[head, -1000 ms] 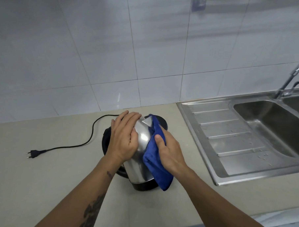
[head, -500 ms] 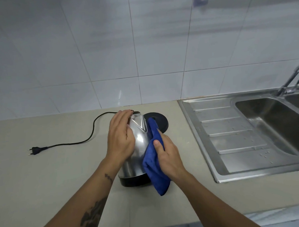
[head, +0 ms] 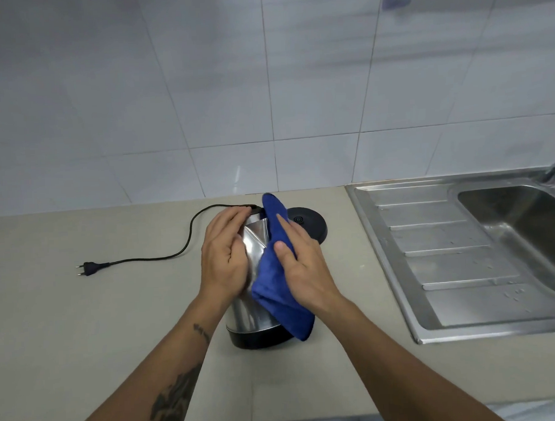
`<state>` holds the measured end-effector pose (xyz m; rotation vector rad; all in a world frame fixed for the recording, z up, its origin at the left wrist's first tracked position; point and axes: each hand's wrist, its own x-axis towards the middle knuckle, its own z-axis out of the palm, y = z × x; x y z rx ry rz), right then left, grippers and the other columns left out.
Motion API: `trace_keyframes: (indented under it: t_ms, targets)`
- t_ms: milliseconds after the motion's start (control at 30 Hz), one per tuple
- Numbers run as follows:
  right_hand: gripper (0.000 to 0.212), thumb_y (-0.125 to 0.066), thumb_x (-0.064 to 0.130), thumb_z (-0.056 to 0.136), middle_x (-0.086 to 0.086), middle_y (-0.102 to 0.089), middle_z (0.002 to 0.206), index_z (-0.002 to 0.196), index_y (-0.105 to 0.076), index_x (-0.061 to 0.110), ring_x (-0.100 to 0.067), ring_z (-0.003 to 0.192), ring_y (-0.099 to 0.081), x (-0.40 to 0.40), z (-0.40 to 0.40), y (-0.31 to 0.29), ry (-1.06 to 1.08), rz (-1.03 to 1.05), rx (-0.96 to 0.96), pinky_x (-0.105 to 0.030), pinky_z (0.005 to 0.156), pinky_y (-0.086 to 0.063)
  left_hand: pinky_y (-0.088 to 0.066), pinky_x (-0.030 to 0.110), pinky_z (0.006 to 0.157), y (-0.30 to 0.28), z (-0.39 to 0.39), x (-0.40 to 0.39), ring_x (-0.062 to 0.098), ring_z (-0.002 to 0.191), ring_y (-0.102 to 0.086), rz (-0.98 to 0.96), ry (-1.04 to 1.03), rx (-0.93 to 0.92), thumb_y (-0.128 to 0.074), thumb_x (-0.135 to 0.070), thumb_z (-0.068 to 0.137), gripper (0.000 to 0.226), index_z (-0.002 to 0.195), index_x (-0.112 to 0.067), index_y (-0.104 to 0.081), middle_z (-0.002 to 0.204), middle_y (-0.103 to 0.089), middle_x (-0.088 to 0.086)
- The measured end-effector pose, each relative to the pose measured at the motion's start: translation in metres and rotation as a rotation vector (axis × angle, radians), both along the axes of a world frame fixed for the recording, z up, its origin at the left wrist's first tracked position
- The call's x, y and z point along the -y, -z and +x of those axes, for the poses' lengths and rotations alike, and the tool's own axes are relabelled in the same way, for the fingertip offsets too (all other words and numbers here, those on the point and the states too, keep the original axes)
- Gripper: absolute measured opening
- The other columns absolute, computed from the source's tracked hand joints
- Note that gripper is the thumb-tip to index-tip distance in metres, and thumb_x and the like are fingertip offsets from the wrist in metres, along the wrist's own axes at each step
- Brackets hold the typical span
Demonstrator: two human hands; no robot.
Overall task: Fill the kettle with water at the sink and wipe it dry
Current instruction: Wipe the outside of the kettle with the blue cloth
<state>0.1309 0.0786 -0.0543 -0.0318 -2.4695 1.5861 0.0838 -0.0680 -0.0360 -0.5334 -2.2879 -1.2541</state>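
On the table, left of the sink point(head: 432, 299), my left hand point(head: 222, 260) lay flat and open against the kettle point(head: 253, 310) while my right hand point(head: 304, 266) pressed the blue cloth point(head: 273, 283) on it. Pushing harder could have tipped it, spilling water near the power base point(head: 308, 223).

Both forearms bare to frame edge; no sleeves visible. Left hand point(head: 222, 260) and right hand point(head: 304, 269): bare, no gloves, no rings or watch visible. Left forearm carries two dark tattoos: a small line of script point(head: 201, 331) just below the wrist, and a larger dark, irregular design point(head: 170, 402) nearer the elbow, cut off by the frame edge. Right forearm unmarked on the side in view.
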Motion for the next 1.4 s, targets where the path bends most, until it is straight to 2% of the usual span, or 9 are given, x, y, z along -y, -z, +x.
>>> trace_keyframes:
  t_ms: [67,233,500,667,833,967,1200,1300,1400]
  targets:
    - [0.058,-0.036,0.041,0.098,0.009,-0.034,0.162,0.155,-0.035,0.034,-0.012,0.148,-0.028,0.002,-0.003,0.0,-0.03,0.0,-0.005,-0.034,0.124,-0.019,-0.034,0.027,0.112,0.0,-0.001,0.005,0.017,0.129,-0.049,0.026,0.001,0.025,-0.037,0.001,0.084,0.051,0.126,-0.009,-0.063,0.133,-0.057,-0.001]
    - [0.04,-0.039,0.03,0.107,0.009,-0.063,0.138,0.146,-0.051,0.034,-0.011,0.128,-0.057,-0.016,0.007,0.019,-0.017,-0.342,0.237,-0.039,0.116,-0.04,-0.031,0.021,0.112,-0.003,0.003,0.015,0.015,0.129,-0.047,-0.029,-0.009,0.047,-0.035,-0.002,0.085,0.053,0.131,-0.01,-0.06,0.135,-0.054,-0.001]
    - [0.052,-0.044,0.028,0.105,0.012,-0.039,0.158,0.156,-0.033,0.031,-0.006,0.143,-0.038,-0.001,0.026,0.025,-0.002,-0.116,0.042,-0.038,0.122,-0.031,-0.042,0.032,0.104,-0.031,0.018,0.017,0.014,0.122,-0.044,-0.341,0.103,0.108,-0.039,-0.015,0.077,0.065,0.142,-0.019,-0.049,0.134,-0.039,-0.006]
    - [0.056,-0.042,0.036,0.101,0.011,-0.038,0.159,0.157,-0.034,0.03,-0.007,0.143,-0.037,0.003,0.035,0.033,0.035,-0.084,-0.021,-0.037,0.121,-0.032,-0.042,0.023,0.093,-0.032,0.027,0.007,0.008,0.109,-0.05,-0.29,-0.018,0.098,-0.059,-0.037,0.086,0.047,0.131,-0.025,-0.055,0.123,-0.045,-0.012]
    - [0.053,-0.041,0.032,0.105,0.012,-0.036,0.16,0.157,-0.03,0.033,-0.005,0.142,-0.036,0.01,0.045,0.042,0.046,-0.04,-0.025,-0.026,0.119,-0.028,-0.045,0.03,0.098,-0.024,0.031,0.001,0.015,0.112,-0.052,-0.222,-0.099,0.087,-0.06,-0.025,0.09,0.038,0.128,-0.022,-0.059,0.123,-0.05,-0.012]
    - [0.046,-0.041,0.027,0.106,0.014,-0.055,0.145,0.151,-0.042,0.035,-0.005,0.131,-0.052,0.011,0.04,0.034,0.042,-0.269,0.143,-0.037,0.116,-0.04,-0.035,0.002,0.085,-0.026,0.026,0.012,0.012,0.097,-0.055,-0.128,-0.098,0.109,-0.06,-0.018,0.091,0.032,0.123,-0.019,-0.064,0.12,-0.054,-0.01]
    - [0.052,-0.044,0.032,0.105,0.002,-0.031,0.163,0.155,-0.034,0.035,-0.02,0.144,-0.029,0.033,0.013,-0.008,-0.029,0.096,-0.036,-0.032,0.122,-0.019,-0.035,0.001,0.088,-0.031,0.013,0.035,-0.012,0.101,-0.053,-0.073,-0.016,0.126,-0.062,-0.006,0.088,0.032,0.117,-0.019,-0.069,0.115,-0.061,-0.008]
    - [0.051,-0.042,0.032,0.103,0.007,-0.044,0.156,0.154,-0.039,0.032,-0.014,0.142,-0.04,0.035,0.015,0.011,-0.015,-0.126,0.043,-0.039,0.122,-0.03,-0.035,0.0,0.085,-0.029,0.012,0.047,-0.016,0.098,-0.052,-0.022,-0.067,0.162,-0.062,-0.007,0.089,0.03,0.117,-0.018,-0.069,0.115,-0.062,-0.006]
    - [0.047,-0.042,0.028,0.105,0.008,-0.054,0.147,0.151,-0.043,0.031,-0.015,0.137,-0.049,0.027,0.012,0.011,-0.068,-0.179,0.184,-0.03,0.115,-0.037,-0.034,-0.001,0.084,-0.027,0.011,0.06,-0.01,0.098,-0.054,-0.004,-0.125,0.19,-0.06,-0.008,0.09,0.029,0.116,-0.019,-0.069,0.116,-0.063,-0.005]
